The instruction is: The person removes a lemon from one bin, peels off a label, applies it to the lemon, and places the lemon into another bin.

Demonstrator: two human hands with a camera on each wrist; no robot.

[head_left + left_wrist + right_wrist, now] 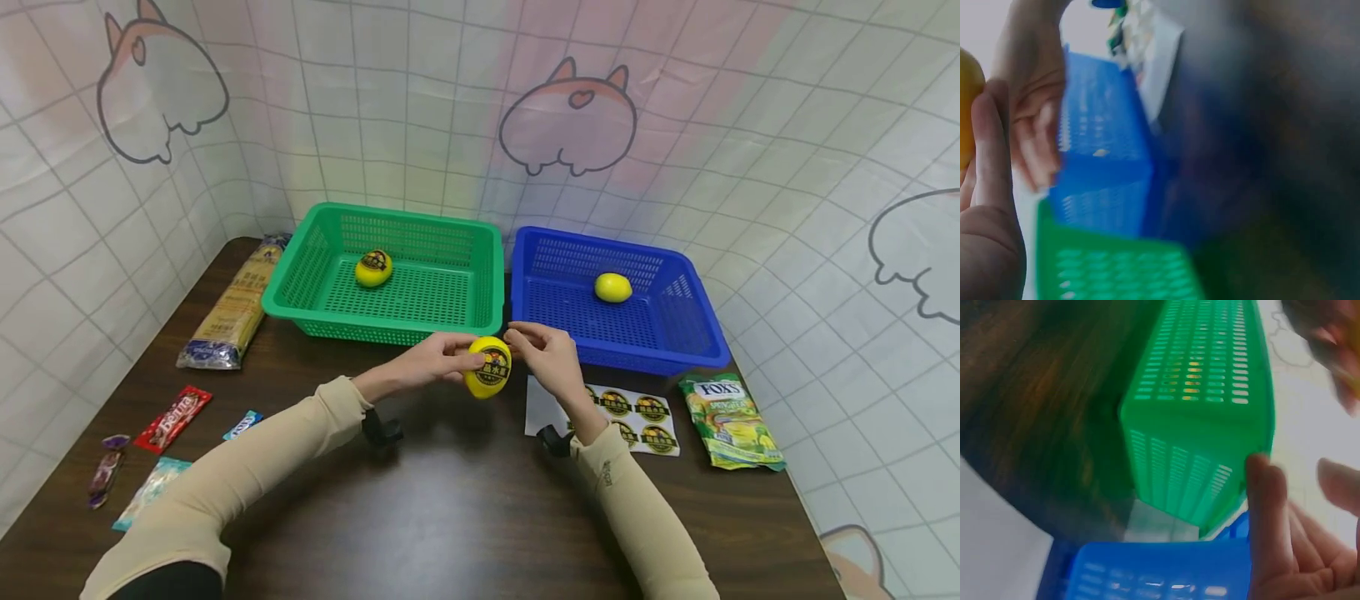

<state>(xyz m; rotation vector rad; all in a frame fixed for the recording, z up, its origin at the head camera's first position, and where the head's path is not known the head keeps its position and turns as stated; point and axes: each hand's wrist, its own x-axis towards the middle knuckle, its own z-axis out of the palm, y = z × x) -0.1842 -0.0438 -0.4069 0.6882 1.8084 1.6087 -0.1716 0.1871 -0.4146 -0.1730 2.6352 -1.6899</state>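
My left hand (467, 358) grips a yellow lemon (489, 371) with a round black sticker on it, held above the dark table just in front of the two baskets. In the left wrist view the lemon (967, 106) shows only at the left edge. My right hand (525, 337) is at the lemon's upper right with nothing between its spread fingers (1266, 506); whether they touch the lemon I cannot tell. A stickered lemon (373, 268) lies in the green basket (390, 215). A plain lemon (612, 287) lies in the blue basket (600, 237). A sheet of black stickers (637, 412) lies under my right forearm.
A long noodle packet (232, 304) lies left of the green basket. Small snack wrappers (171, 419) are scattered at the table's left edge. A green Fox's candy bag (731, 421) lies at the right, near the table's edge. A patterned cloth wall closes off the back and sides.
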